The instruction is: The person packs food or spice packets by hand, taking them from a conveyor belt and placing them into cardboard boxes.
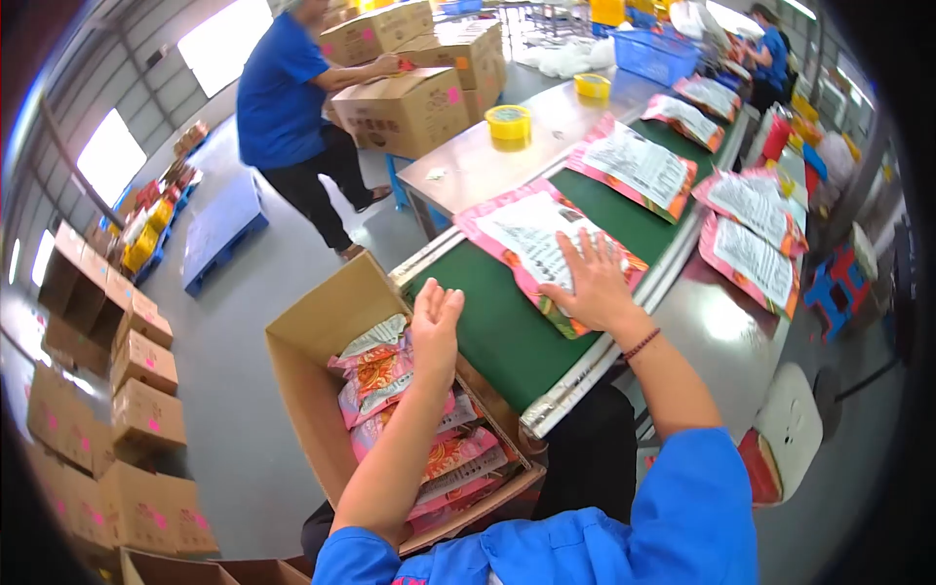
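My right hand (593, 285) lies flat with fingers spread on a pink and white printed bag (531, 229), which rests on the green conveyor belt (487, 327). Over the belt's near left edge, my left hand (436, 317) is raised with its fingers stretched out, touching nothing. Below it stands an open cardboard box (304, 375) holding several pink bags (375, 375), partly hidden by my left forearm. Farther up the belt lie another pink bag (639, 166) and two more beyond it.
Two bags (749, 258) lie on the metal ledge right of the belt. Yellow tape rolls (508, 122) sit on a steel table (458, 175). A person (283, 93) handles cartons (405, 112) at the back left. A white stool (788, 429) stands at right.
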The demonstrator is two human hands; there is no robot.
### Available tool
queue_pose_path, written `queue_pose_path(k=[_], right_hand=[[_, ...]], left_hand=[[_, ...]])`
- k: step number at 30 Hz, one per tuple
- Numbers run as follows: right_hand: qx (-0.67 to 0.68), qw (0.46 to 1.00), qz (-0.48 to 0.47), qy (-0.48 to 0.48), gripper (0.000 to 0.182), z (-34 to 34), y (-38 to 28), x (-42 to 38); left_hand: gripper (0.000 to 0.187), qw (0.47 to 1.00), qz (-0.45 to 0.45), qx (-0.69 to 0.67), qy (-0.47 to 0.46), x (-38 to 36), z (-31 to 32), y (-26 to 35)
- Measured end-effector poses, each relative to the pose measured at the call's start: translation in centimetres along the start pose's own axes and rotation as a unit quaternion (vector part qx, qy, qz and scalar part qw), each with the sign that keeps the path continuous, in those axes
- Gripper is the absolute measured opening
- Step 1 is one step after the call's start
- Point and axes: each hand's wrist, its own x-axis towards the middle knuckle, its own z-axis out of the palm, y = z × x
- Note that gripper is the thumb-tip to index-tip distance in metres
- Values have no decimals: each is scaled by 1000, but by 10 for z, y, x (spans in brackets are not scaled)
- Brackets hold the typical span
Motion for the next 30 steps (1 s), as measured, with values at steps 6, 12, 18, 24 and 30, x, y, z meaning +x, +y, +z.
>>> queue_pose_path(k=[6, 12, 18, 24, 30], right_hand=[[161, 981, -111, 16, 80, -11, 1, -27], [167, 976, -94, 106, 78, -20, 32, 24], [-118, 989, 89, 7, 91, -2, 71, 77], [-196, 962, 145, -126, 91, 3, 50, 98], [-250, 960, 88, -88, 68, 5, 17, 93]], left_hand=[[82, 993, -121, -3, -12, -26, 8, -18], [66, 982, -158, -80, 68, -6, -12, 3], [65, 981, -165, -87, 55, -4, -32, -10], [51, 947, -224, -229, 31, -17, -47, -7], [53, 936, -252, -244, -6, -38, -84, -17]])
